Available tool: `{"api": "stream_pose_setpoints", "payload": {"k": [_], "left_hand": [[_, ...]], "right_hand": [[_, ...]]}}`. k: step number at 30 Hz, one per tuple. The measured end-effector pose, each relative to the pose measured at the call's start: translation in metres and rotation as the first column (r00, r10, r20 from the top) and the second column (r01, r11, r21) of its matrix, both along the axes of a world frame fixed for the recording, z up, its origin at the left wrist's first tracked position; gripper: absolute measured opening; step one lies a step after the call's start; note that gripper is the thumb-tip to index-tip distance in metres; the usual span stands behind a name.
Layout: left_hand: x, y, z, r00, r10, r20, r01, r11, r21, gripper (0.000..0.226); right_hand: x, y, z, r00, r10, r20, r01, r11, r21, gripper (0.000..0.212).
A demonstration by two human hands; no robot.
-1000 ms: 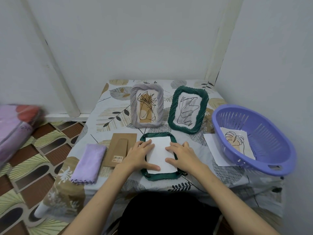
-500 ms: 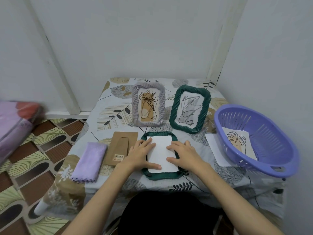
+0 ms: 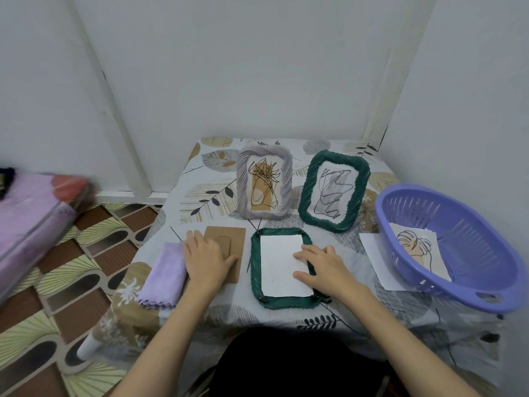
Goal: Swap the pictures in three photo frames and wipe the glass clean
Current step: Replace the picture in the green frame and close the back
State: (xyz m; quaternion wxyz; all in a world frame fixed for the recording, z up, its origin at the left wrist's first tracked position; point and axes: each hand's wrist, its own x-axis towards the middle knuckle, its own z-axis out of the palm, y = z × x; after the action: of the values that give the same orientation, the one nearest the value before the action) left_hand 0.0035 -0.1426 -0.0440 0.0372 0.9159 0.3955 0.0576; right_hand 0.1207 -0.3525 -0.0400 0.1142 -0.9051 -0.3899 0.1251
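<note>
The right hand [image 3: 323, 267] is pressing flat, fingers extended, on the white sheet [image 3: 282, 266] lying in the face-down green frame [image 3: 256, 270] at 6 o'clock. The left hand [image 3: 207, 260] is resting released on the brown backing board [image 3: 229, 239] at 9 o'clock, seemingly not gripping. Dragging the board across risks shifting the loose sheet crooked.

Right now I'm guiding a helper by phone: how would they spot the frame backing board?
On the table, look left of the flat green frame. The brown board lies beside the purple cloth, under the left hand; it's the only plain cardboard piece.
</note>
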Motion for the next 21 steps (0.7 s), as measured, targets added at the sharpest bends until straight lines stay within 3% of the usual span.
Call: {"api": "stream_pose_setpoints", "payload": {"k": [5, 11, 16, 19, 21], "left_hand": [[0.003, 0.011, -0.003, 0.998, 0.045, 0.038, -0.043, 0.998, -0.052, 0.078], [-0.004, 0.013, -0.004, 0.912, 0.085, 0.401, -0.012, 0.983, -0.181, 0.059], [-0.007, 0.005, 0.013, 0.738, 0.076, 0.67, 0.177, 0.937, -0.301, 0.051], [-0.005, -0.003, 0.025, 0.631, 0.06, 0.773, 0.304, 0.898, -0.318, 0.072], [-0.002, -0.007, 0.029, 0.619, 0.075, 0.782, 0.425, 0.805, -0.414, 0.078]], "right_hand": [[-0.001, -0.001, -0.001, 1.0, -0.005, -0.012, 0.005, 1.0, 0.015, 0.05], [0.0, -0.001, -0.002, 1.0, -0.002, -0.008, 0.002, 1.0, 0.018, 0.05], [0.0, 0.0, -0.001, 1.0, -0.003, 0.005, 0.003, 1.0, 0.015, 0.05], [0.0, 0.0, -0.001, 1.0, -0.003, 0.006, 0.003, 1.0, 0.017, 0.05], [0.0, 0.0, 0.0, 1.0, -0.001, 0.006, 0.001, 1.0, 0.02, 0.05]]}}
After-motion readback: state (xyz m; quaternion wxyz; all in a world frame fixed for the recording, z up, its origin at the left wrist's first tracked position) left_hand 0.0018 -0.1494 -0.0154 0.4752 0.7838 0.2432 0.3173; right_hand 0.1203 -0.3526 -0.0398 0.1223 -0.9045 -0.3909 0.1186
